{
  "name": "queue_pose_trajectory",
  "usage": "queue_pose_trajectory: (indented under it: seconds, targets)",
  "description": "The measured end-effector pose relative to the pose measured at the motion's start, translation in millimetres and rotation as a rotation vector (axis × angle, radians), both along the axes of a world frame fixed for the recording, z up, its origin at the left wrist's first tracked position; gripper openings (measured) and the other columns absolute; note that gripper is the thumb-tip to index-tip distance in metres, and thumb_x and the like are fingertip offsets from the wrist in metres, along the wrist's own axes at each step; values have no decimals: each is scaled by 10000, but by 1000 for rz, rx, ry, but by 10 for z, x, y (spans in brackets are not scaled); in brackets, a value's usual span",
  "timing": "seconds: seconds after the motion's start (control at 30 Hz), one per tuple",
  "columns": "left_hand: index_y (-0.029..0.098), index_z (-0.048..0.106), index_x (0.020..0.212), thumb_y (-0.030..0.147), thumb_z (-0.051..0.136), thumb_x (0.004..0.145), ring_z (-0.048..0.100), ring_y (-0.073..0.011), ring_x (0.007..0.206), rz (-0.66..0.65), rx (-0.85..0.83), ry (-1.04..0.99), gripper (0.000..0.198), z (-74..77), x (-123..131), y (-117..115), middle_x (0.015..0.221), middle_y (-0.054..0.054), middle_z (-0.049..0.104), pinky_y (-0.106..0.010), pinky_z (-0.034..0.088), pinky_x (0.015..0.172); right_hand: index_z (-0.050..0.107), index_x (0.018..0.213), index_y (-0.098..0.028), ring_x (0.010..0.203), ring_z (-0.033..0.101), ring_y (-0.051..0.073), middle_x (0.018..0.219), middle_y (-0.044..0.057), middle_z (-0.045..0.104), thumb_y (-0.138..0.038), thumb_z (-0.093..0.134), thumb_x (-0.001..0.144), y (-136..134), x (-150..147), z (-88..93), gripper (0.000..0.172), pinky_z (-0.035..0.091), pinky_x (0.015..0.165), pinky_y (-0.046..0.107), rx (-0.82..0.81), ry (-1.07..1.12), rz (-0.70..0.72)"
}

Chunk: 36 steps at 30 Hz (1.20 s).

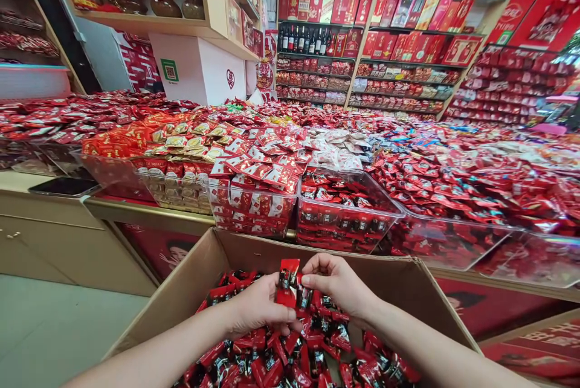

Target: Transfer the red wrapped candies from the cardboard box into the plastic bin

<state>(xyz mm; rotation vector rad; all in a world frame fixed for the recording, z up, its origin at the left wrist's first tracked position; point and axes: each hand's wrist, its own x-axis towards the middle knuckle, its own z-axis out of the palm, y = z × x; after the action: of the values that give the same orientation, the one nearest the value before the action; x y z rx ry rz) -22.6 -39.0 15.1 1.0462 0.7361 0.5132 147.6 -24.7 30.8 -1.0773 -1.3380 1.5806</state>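
My left hand is closed on small red-and-black wrapped candies, held upright above an open cardboard box. Close beside it, my right hand pinches another wrapped candy from the right, its thumb and fingers at the wrapper's edge. Many more loose candies of the same red and black kind lie in the box below both hands. Just beyond the box's far wall, a clear plastic bin holds candies with similar wrappers in neat rows.
Clear bins of red-and-white packets, gold-and-red packets and red candies line the counter. A dark tablet-like device lies at left. Shelves of bottles and boxes stand behind. The floor shows at lower left.
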Motion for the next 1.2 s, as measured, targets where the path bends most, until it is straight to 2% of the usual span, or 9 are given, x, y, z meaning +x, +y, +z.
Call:
queue_pose_trajectory:
  seconds: [0.1,0.23,0.37,0.5,0.73,0.9,1.0,1.1,1.2]
  targets:
    - [247,378,1074,59,547,592,551,-246,896,-88,-186,-181,544,110,-56,-26,1010,-49,533,-318,392,691,531,678,-137,548,455,60,619,-31,532,-224,646,585,-5,18,52,172,370,550,204,7,69,35]
    - [174,460,1014,229,464,716,573,-219,818,-128,-302,-264,303,161,-83,-22,983,-105,544,-251,379,596,521,684,-140,564,462,61,678,-14,546,-214,624,616,-26,52,111,145,369,530,198,6,120,131]
    - [170,508,927,194,561,698,562,-97,612,91,-96,-151,237,88,-8,0,850,-48,586,-176,333,498,514,761,-155,650,507,82,822,13,551,-222,619,625,-60,69,116,185,406,603,229,-22,155,115]
    - [161,503,967,115,657,592,553,-134,728,200,108,-53,408,20,55,-4,834,-34,601,-229,392,627,474,876,-172,666,522,102,857,26,541,-256,658,578,-83,33,19,360,426,557,233,-121,122,62]
    - [196,436,1038,247,536,719,576,-156,698,173,-39,-102,338,4,38,10,860,-46,591,-265,401,598,497,830,-147,582,513,81,720,-5,556,-248,692,522,-15,89,-73,378,407,525,212,-126,8,95]
    - [180,472,810,115,436,670,550,-162,792,313,-136,-239,159,27,-89,120,890,-33,583,-304,395,693,505,825,-147,574,496,71,705,-12,543,-255,688,520,40,126,-25,371,387,512,202,-121,7,6]
    - [180,457,781,69,452,635,535,-145,742,244,-80,-176,183,25,-134,126,874,-24,569,-283,404,630,515,799,-143,567,489,67,675,-17,543,-242,685,521,65,125,-40,341,381,530,206,-99,-16,6]
    - [174,461,806,244,509,709,493,-106,583,159,14,5,129,-19,-96,85,697,7,532,-207,352,485,514,779,-141,559,487,69,650,-19,546,-216,672,535,68,113,-62,300,379,547,216,-72,-33,59]
    - [147,495,776,299,614,629,454,-93,583,159,228,211,242,-75,-33,58,659,24,508,-205,337,515,503,704,-139,528,459,63,603,-27,527,-188,645,556,46,94,-51,210,366,524,207,-32,-79,121]
